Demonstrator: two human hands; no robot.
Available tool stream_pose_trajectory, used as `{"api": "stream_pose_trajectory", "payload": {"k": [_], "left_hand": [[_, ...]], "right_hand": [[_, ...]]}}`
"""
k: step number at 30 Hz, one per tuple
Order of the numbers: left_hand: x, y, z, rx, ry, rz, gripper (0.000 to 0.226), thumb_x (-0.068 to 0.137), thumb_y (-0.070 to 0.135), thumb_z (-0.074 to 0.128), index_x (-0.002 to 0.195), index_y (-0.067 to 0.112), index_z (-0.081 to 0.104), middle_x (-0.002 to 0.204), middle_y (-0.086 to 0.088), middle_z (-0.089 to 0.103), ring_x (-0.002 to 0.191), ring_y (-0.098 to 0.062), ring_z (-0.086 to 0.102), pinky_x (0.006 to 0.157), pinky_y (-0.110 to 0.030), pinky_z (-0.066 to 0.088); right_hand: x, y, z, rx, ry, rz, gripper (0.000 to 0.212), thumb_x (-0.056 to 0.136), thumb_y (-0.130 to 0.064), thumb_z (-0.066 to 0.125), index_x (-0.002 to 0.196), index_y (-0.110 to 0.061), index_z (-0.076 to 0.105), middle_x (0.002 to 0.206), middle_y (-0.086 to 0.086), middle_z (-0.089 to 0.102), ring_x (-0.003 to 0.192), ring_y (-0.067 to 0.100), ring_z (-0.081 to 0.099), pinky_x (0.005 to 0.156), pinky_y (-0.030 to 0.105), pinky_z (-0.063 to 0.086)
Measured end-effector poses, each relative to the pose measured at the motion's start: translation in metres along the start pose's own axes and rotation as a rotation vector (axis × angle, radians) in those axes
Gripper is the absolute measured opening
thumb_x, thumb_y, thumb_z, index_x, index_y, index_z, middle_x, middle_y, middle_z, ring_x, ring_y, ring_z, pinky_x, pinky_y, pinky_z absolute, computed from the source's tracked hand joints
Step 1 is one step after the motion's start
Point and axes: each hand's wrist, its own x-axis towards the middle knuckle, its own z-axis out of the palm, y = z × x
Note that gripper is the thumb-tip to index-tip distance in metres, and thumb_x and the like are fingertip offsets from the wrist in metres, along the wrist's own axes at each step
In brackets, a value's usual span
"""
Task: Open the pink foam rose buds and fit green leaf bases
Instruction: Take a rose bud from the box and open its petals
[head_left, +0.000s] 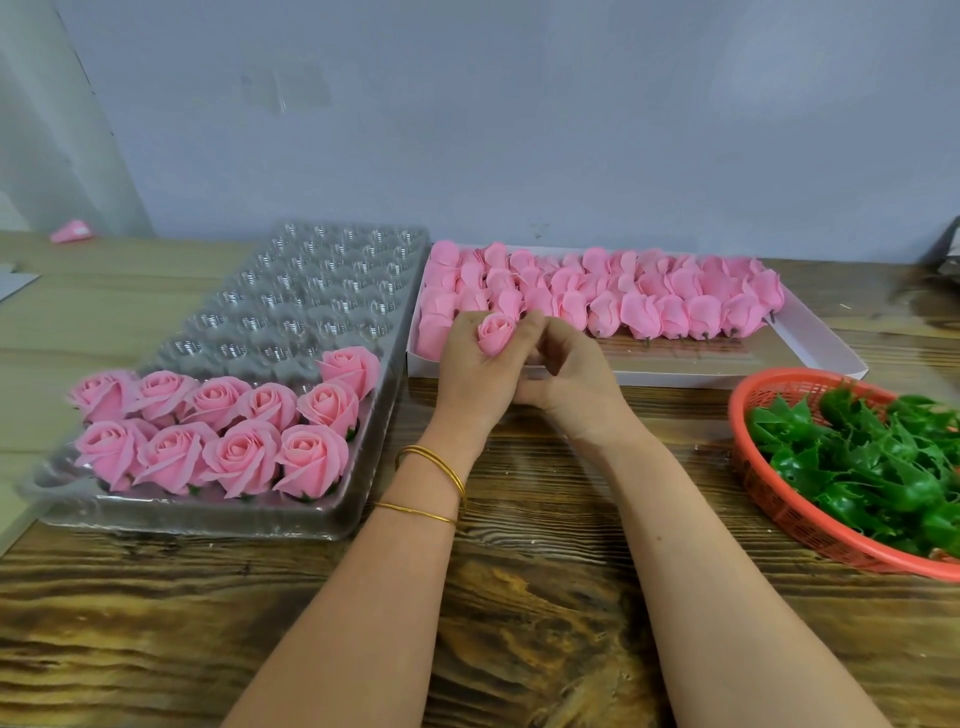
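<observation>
My left hand (475, 371) grips a closed pink foam rose bud (496, 332) upright, its fingers curled round the sides. My right hand (569, 371) meets it from the right, fingertips pinching at the bud's edge. Both hands hover over the wooden table in front of a white box (810, 332) packed with several closed pink buds (649, 296). A red mesh basket (779, 499) of green leaf bases (878, 457) sits at the right. On the left, a clear plastic tray (291, 291) holds several opened roses (234, 431) in its near rows.
The far cups of the clear tray hold nothing. A small pink scrap (72, 232) lies at the far left by the grey wall. A dark object (950, 249) shows at the right edge. Bare wooden tabletop (493, 597) stretches under my forearms.
</observation>
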Motion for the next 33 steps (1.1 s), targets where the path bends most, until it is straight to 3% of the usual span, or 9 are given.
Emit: {"api": "stream_pose_trajectory", "payload": {"k": [3,5,9,13,19,23,27,30,33], "left_hand": [[-0.001,0.003,0.0,-0.08,-0.031,-0.086,0.039,0.085,0.028,0.074,0.102,-0.004,0.063,0.08,-0.014,0.072,0.068,-0.014,0.07,0.057,-0.021,0.054],[-0.001,0.003,0.0,-0.095,-0.035,-0.101,0.039,0.085,0.028,0.074,0.102,-0.005,0.064,0.084,-0.02,0.072,0.071,-0.02,0.07,0.06,-0.025,0.056],[-0.003,0.005,-0.001,-0.084,-0.039,-0.117,0.025,0.085,0.025,0.075,0.089,0.002,0.067,0.071,-0.009,0.072,0.067,-0.018,0.07,0.06,-0.032,0.059],[-0.004,0.007,-0.002,-0.089,-0.094,-0.101,0.009,0.085,0.018,0.073,0.078,0.015,0.07,0.063,0.0,0.07,0.061,-0.01,0.068,0.055,-0.024,0.055],[-0.005,0.009,-0.005,-0.099,-0.169,-0.077,0.015,0.086,0.019,0.071,0.071,0.016,0.072,0.064,-0.002,0.069,0.064,-0.014,0.067,0.058,-0.027,0.054],[-0.005,0.009,-0.005,-0.106,-0.172,-0.086,0.022,0.083,0.027,0.071,0.072,0.008,0.073,0.068,-0.012,0.069,0.065,-0.021,0.066,0.058,-0.033,0.054],[-0.004,0.011,-0.002,-0.114,-0.122,-0.127,0.036,0.09,0.028,0.068,0.055,0.022,0.07,0.06,-0.003,0.068,0.058,-0.015,0.066,0.057,-0.027,0.055],[-0.003,0.012,-0.003,-0.157,-0.097,-0.165,0.044,0.091,0.03,0.066,0.048,0.022,0.064,0.059,-0.002,0.067,0.058,-0.014,0.068,0.054,-0.023,0.054],[-0.002,0.011,-0.002,-0.199,-0.078,-0.19,0.041,0.092,0.032,0.066,0.054,0.016,0.06,0.067,-0.007,0.07,0.064,-0.017,0.07,0.055,-0.024,0.054]], "right_hand": [[-0.001,-0.001,0.003,0.047,0.022,0.001,0.05,0.067,0.019,0.074,0.11,-0.002,0.058,0.105,0.029,0.065,0.089,0.024,0.064,0.087,0.06,0.053],[-0.001,0.0,0.004,0.102,0.029,0.009,0.049,0.068,0.021,0.072,0.104,-0.007,0.056,0.098,0.025,0.063,0.086,0.027,0.062,0.084,0.067,0.051],[-0.002,-0.002,0.005,0.152,0.004,0.016,0.048,0.07,0.023,0.07,0.101,-0.011,0.052,0.084,0.004,0.063,0.074,0.02,0.061,0.072,0.077,0.046],[-0.003,-0.003,0.001,0.144,-0.049,0.026,0.049,0.072,0.023,0.069,0.108,-0.007,0.052,0.091,0.003,0.068,0.085,0.025,0.064,0.073,0.075,0.046],[-0.004,-0.005,-0.006,0.113,-0.117,0.042,0.043,0.078,0.019,0.066,0.105,-0.012,0.054,0.098,0.008,0.068,0.093,0.025,0.063,0.077,0.075,0.044],[-0.004,-0.003,-0.006,0.13,-0.148,0.032,0.039,0.081,0.02,0.06,0.109,-0.006,0.053,0.096,0.006,0.068,0.092,0.026,0.062,0.076,0.062,0.045],[-0.002,-0.002,-0.003,0.099,-0.121,0.015,0.044,0.077,0.022,0.063,0.108,-0.008,0.056,0.104,0.021,0.067,0.096,0.03,0.062,0.081,0.065,0.048],[-0.001,-0.001,-0.001,0.053,-0.081,-0.011,0.049,0.071,0.02,0.07,0.106,-0.012,0.057,0.103,0.021,0.067,0.088,0.022,0.065,0.075,0.037,0.057],[-0.001,0.0,0.003,0.051,-0.043,-0.032,0.049,0.07,0.017,0.074,0.106,-0.01,0.056,0.095,0.012,0.064,0.079,0.016,0.064,0.071,0.032,0.055]]}}
